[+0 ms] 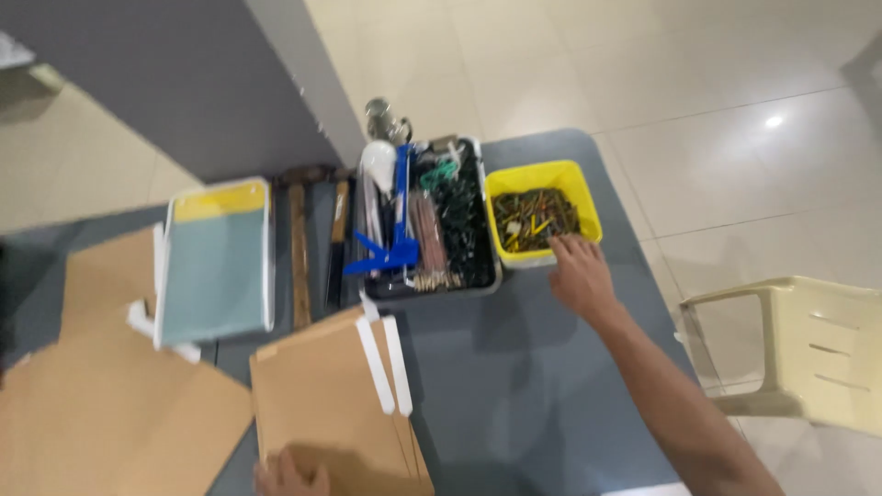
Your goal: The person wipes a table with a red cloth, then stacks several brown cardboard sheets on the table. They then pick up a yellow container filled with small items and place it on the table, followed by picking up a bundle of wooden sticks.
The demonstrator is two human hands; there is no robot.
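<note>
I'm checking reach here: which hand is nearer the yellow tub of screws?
Right. The right hand touches the front rim of the yellow tub, fingers at its edge. The left hand rests on the cardboard, far away at the near table edge.

Yellow bin (pixel 588 184) of mixed screws; flat cardboard sheet (pixel 322 404).

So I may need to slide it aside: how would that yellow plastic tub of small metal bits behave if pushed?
The yellow plastic tub is probably heavy for its size, being about half full of small hardware. Its flat base on the grey table should slide rather than tip. The right hand reaches its rim.
</note>
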